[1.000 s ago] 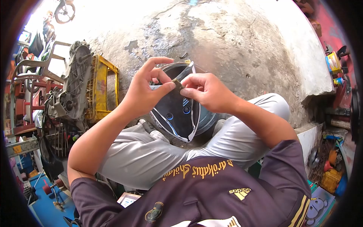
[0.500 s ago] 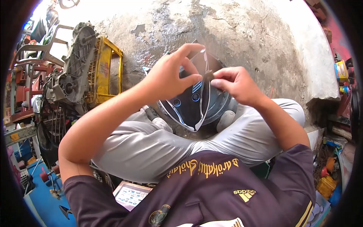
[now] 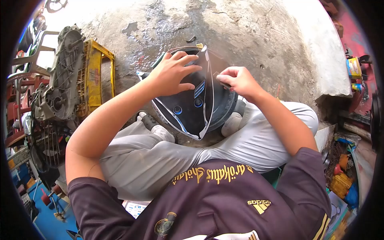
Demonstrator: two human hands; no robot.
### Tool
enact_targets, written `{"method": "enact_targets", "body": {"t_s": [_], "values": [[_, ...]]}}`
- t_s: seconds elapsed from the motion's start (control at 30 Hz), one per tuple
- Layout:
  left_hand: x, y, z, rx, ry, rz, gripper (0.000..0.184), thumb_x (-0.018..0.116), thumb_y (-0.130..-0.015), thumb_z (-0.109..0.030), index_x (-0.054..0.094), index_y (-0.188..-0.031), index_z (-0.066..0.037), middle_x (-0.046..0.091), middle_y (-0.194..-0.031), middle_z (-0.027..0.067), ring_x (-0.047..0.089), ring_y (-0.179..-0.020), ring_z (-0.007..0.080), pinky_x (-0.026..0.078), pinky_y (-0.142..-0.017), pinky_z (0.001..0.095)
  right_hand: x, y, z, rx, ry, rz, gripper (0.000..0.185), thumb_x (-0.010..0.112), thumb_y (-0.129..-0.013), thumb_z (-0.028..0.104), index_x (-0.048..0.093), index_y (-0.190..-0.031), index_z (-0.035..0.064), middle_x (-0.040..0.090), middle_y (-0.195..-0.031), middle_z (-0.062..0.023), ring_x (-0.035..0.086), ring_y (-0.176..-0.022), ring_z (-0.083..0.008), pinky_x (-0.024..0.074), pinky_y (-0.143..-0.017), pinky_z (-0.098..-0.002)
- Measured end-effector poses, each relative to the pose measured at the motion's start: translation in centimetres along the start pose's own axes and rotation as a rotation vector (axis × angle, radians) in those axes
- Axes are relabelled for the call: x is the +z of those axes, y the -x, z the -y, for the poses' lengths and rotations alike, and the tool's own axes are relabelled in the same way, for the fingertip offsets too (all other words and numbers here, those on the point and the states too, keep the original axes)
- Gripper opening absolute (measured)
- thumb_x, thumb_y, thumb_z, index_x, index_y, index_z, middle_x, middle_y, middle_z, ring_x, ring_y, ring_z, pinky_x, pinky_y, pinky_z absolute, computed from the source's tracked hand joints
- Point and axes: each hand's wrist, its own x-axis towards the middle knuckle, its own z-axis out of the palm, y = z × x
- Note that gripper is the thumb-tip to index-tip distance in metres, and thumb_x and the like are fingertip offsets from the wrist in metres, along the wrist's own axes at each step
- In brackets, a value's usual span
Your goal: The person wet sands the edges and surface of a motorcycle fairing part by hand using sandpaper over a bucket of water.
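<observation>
- The concrete floor [image 3: 264, 48] is rough and grey, with dark, shiny patches toward its far edge and strong light at the far left corner
- Along the floor's left edge a yellow crate [image 3: 93, 80] stands beside a grey metal casing [image 3: 67, 76], with a chair [image 3: 45, 48] behind
- A white ledge [image 3: 316, 60] bounds the floor on the right; past it are a red wall [image 3: 358, 34] and a yellow tin [image 3: 353, 67]
- A dark round basin [image 3: 226, 108] sits on the floor between the person's 2 feet
- A black panel [image 3: 188, 105] with white edges and 2 blue-ringed holes lies over the basin, its pointed tip at the near edge and 1 corner jutting past the left edge
- The left hand [image 3: 170, 76] is over the panel's left part, fingers spread and grasping nothing visible; whether they touch the panel I cannot tell
- The right hand [image 3: 239, 83] pinches a small dark piece [image 3: 224, 84] between thumb and fingers, just beside the panel's right edge, above the basin
</observation>
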Motion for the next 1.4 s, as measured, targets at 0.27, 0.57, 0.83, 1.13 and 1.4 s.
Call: {"method": "enact_targets", "body": {"t_s": [0.27, 0.57, 0.83, 1.13, 1.4], "values": [[3.1, 0.1, 0.8, 0.013, 0.039, 0.047, 0.073, 0.084, -0.082, -0.047, 0.065, -0.147, -0.023, 0.049, -0.163, 0.0052, 0.042, -0.149, 0.0309, 0.037, -0.115, 0.0563, 1.6, -3.8, -1.4, -0.262, 0.356, -0.236, 0.021, 0.075, -0.097, 0.018, 0.076, -0.107, -0.0002, 0.078, -0.096, -0.0125, 0.073, -0.088, -0.0210, 0.0572, -0.083, -0.0369], [4.5, -0.1, 1.4, 0.041, 0.063, -0.011, 0.073, 0.081, -0.078, -0.049, 0.067, -0.143, -0.019, 0.051, -0.156, 0.0081, 0.042, -0.147, 0.0333, 0.036, -0.116, 0.0553, 2.1, -4.6, -2.2, -0.544, 0.618, -0.139, 0.017, 0.075, -0.094, 0.013, 0.075, -0.104, 0.0001, 0.072, -0.097, -0.0164, 0.072, -0.087, -0.0323, 0.0564, -0.079, -0.0413], [5.1, 0.1, 1.6, 0.044, 0.082, -0.052, 0.073, 0.081, -0.078, -0.048, 0.067, -0.143, -0.020, 0.051, -0.157, 0.0086, 0.044, -0.145, 0.0340, 0.037, -0.114, 0.0545, 1.8, -5.2, -2.4, -0.662, 0.665, -0.161, 0.012, 0.072, -0.094, 0.008, 0.074, -0.103, 0.0007, 0.070, -0.097, -0.0158, 0.068, -0.094, -0.0368, 0.0546, -0.084, -0.0444], [5.5, 0.2, 1.6, 0.033, 0.088, -0.058, 0.072, 0.081, -0.078, -0.048, 0.067, -0.142, -0.020, 0.051, -0.158, 0.0079, 0.045, -0.145, 0.0336, 0.039, -0.112, 0.0542, 2.2, -6.1, -1.9, -0.582, 0.711, -0.208, 0.012, 0.071, -0.093, 0.010, 0.070, -0.100, -0.0001, 0.068, -0.095, -0.0177, 0.067, -0.094, -0.0387, 0.0542, -0.083, -0.0469], [5.5, 0.2, 1.9, 0.035, 0.105, -0.077, 0.068, 0.081, -0.079, -0.047, 0.070, -0.140, -0.019, 0.052, -0.157, 0.0078, 0.046, -0.144, 0.0338, 0.039, -0.112, 0.0537, 2.5, -5.7, -2.2, -0.630, 0.777, -0.091, 0.011, 0.071, -0.089, 0.007, 0.068, -0.096, -0.0004, 0.067, -0.093, -0.0177, 0.066, -0.092, -0.0390, 0.0546, -0.082, -0.0469]]}}
